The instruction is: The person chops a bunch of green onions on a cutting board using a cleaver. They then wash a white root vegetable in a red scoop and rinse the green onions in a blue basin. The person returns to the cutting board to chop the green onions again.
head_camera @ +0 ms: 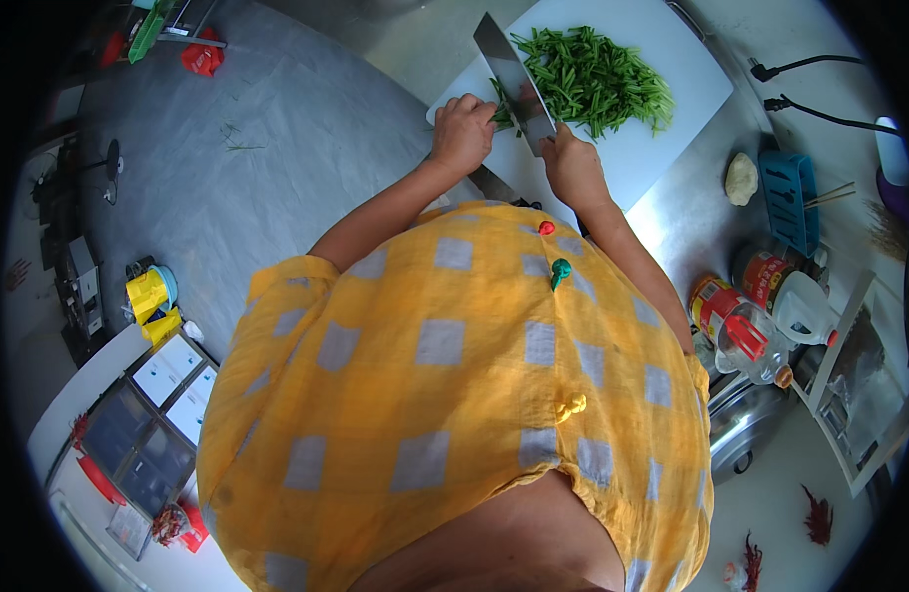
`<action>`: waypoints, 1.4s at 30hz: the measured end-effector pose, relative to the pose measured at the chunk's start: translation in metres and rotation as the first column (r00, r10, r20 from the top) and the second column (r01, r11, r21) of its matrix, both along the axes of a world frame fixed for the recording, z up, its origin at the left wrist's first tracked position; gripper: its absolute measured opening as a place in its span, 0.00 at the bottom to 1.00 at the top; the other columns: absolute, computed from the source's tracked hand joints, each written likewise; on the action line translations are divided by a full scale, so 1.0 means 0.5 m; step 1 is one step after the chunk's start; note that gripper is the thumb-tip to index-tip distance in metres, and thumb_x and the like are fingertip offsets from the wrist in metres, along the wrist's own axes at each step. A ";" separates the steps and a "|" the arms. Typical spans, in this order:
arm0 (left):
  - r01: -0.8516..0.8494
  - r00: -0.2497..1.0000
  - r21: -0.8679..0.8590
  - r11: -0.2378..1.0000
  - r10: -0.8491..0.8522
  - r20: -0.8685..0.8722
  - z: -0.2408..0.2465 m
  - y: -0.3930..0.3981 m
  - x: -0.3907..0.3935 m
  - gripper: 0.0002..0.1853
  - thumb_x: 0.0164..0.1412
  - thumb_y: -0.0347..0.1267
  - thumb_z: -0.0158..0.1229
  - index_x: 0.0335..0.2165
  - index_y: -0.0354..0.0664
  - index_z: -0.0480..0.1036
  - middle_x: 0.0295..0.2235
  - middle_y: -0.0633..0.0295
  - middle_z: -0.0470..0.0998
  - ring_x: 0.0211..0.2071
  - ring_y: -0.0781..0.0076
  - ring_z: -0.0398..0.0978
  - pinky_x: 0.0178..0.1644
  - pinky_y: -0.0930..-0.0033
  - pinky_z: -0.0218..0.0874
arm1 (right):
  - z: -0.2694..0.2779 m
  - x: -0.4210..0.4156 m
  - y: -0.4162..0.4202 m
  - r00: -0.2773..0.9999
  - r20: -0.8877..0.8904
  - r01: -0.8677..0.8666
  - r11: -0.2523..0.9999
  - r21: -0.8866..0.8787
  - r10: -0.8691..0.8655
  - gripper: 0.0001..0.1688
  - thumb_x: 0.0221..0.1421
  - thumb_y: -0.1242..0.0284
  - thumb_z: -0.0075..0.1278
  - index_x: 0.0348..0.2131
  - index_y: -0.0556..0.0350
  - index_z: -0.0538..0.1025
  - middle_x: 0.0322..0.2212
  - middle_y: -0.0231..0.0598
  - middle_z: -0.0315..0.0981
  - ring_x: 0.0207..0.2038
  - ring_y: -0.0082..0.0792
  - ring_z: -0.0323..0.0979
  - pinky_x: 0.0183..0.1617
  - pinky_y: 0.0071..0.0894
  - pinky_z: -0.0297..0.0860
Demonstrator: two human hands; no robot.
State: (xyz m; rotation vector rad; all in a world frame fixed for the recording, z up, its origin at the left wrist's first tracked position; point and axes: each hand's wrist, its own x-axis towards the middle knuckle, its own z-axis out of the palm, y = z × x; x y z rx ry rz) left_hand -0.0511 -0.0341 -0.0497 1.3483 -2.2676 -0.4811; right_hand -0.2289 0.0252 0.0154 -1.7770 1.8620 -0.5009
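Observation:
A white cutting board (pixel 684 96) lies on a metal counter. My right hand (pixel 575 164) is closed on the handle of a wide-bladed cleaver (pixel 510 74), its blade slanting up and to the left over the board. Left of the blade, my left hand (pixel 463 133) holds a small bunch of green stalks (pixel 502 111) down on the board with curled fingers. A heap of chopped green stalks (pixel 595 78) lies right of the blade. Below my left hand, part of another dark metal blade (pixel 493 183) shows at the board's near edge; my shirt hides the rest.
On the counter to the right are a pale lump (pixel 741 179), a blue utensil holder (pixel 789 200) with chopsticks and two large plastic bottles (pixel 787 296). Black plug cables (pixel 817 66) hang beyond the board. A few green scraps (pixel 240 140) lie on the grey floor at left.

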 end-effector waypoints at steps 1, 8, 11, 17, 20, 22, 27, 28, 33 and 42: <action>-0.034 0.999 -0.012 0.999 0.034 0.016 0.009 0.004 0.003 0.14 0.45 0.30 0.58 0.35 0.44 0.72 0.33 0.62 0.70 0.37 0.59 0.66 0.41 0.60 0.56 | 0.000 -0.011 0.007 0.999 0.044 0.013 1.000 -0.005 -0.013 0.11 0.53 0.72 0.44 0.31 0.65 0.67 0.18 0.57 0.70 0.23 0.57 0.70 0.28 0.50 0.67; -0.066 0.994 0.030 0.997 0.063 0.094 0.028 0.023 0.057 0.20 0.44 0.32 0.61 0.40 0.41 0.70 0.36 0.57 0.69 0.39 0.56 0.66 0.43 0.58 0.56 | 0.073 -0.043 0.070 0.991 0.047 -0.127 0.982 0.137 0.122 0.10 0.53 0.72 0.45 0.33 0.63 0.67 0.17 0.56 0.69 0.21 0.57 0.69 0.27 0.50 0.66; -0.041 0.996 0.022 0.999 0.039 0.082 0.026 0.036 0.049 0.17 0.44 0.30 0.60 0.36 0.40 0.71 0.31 0.56 0.69 0.35 0.55 0.67 0.39 0.57 0.59 | 0.052 -0.051 0.093 0.979 -0.008 -0.198 0.956 0.217 0.204 0.10 0.53 0.72 0.44 0.31 0.63 0.67 0.16 0.55 0.69 0.21 0.57 0.69 0.27 0.50 0.67; -0.044 0.996 -0.011 0.999 0.044 0.075 -0.002 0.039 0.021 0.08 0.45 0.26 0.56 0.29 0.39 0.71 0.26 0.55 0.68 0.30 0.54 0.69 0.34 0.59 0.62 | 0.020 -0.021 0.071 0.980 -0.050 -0.181 0.968 0.172 0.192 0.10 0.52 0.72 0.44 0.26 0.62 0.66 0.16 0.55 0.69 0.21 0.55 0.70 0.26 0.49 0.67; -0.025 0.995 -0.027 0.999 0.028 0.100 -0.008 0.029 0.016 0.06 0.46 0.25 0.54 0.28 0.38 0.70 0.25 0.55 0.68 0.29 0.54 0.69 0.33 0.58 0.63 | 0.004 -0.004 0.036 0.987 -0.028 -0.152 0.982 0.116 0.156 0.10 0.52 0.71 0.45 0.27 0.62 0.68 0.18 0.57 0.70 0.24 0.56 0.71 0.28 0.49 0.68; -0.018 0.995 -0.029 0.999 0.021 0.094 -0.008 0.022 0.007 0.04 0.46 0.25 0.52 0.26 0.38 0.70 0.25 0.54 0.68 0.29 0.53 0.69 0.33 0.58 0.63 | 0.001 -0.010 0.036 0.995 -0.008 -0.096 0.988 0.119 0.097 0.11 0.52 0.70 0.46 0.27 0.63 0.68 0.19 0.57 0.71 0.25 0.56 0.71 0.29 0.49 0.68; -0.035 0.998 -0.014 0.999 0.036 0.058 -0.013 0.012 -0.032 0.02 0.46 0.26 0.51 0.22 0.38 0.69 0.25 0.52 0.69 0.28 0.52 0.70 0.34 0.55 0.63 | 0.009 -0.025 0.041 0.998 -0.027 -0.055 0.986 0.156 0.060 0.10 0.52 0.71 0.44 0.29 0.63 0.68 0.22 0.58 0.72 0.28 0.56 0.72 0.33 0.50 0.68; -0.052 0.997 -0.017 0.998 0.053 0.062 -0.014 0.010 -0.039 0.02 0.46 0.26 0.51 0.22 0.38 0.69 0.25 0.52 0.69 0.29 0.51 0.70 0.34 0.55 0.63 | 0.011 -0.025 0.038 0.997 -0.037 -0.057 0.987 0.148 0.063 0.11 0.52 0.71 0.45 0.29 0.63 0.68 0.22 0.58 0.72 0.28 0.56 0.72 0.33 0.50 0.68; -0.056 0.996 0.051 0.997 0.052 0.075 -0.013 0.013 -0.050 0.03 0.46 0.26 0.51 0.22 0.37 0.70 0.25 0.50 0.70 0.28 0.49 0.70 0.33 0.54 0.63 | 0.018 -0.008 0.027 0.997 -0.073 -0.025 0.989 0.145 0.036 0.11 0.51 0.71 0.44 0.30 0.63 0.69 0.24 0.57 0.73 0.30 0.54 0.73 0.34 0.47 0.69; -0.009 0.981 0.174 0.985 0.043 -0.189 -0.004 0.041 -0.066 0.05 0.47 0.27 0.57 0.26 0.36 0.73 0.24 0.57 0.74 0.24 0.65 0.72 0.30 0.67 0.63 | 0.004 -0.081 0.066 0.976 0.205 0.066 0.997 0.033 -0.071 0.13 0.53 0.68 0.45 0.33 0.61 0.70 0.21 0.49 0.72 0.24 0.45 0.71 0.30 0.41 0.68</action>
